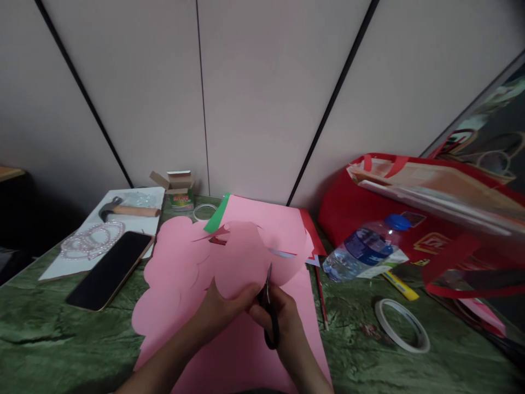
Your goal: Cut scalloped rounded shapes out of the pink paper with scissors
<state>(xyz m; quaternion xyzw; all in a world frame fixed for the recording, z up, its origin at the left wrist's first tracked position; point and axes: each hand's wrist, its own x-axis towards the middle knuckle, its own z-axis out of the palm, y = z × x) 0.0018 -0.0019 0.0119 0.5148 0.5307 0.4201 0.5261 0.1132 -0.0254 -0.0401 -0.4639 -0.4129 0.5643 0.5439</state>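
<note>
My right hand is closed round the black handles of a pair of scissors, whose blades point away from me at the edge of a pink paper piece. The thumb and fingers of my left hand pinch that rounded piece near its lower edge, close beside the scissors. Beneath both hands lies a large pink sheet. Cut pink paper with scalloped edges rests on the left, partly covered by the held piece. Behind are more sheets, including a green one and a red one.
On the left are a phone, a hammer, bead strings and a small open box. To the right stand a red bag, a tilted water bottle, a tape roll, a yellow cutter and a pencil.
</note>
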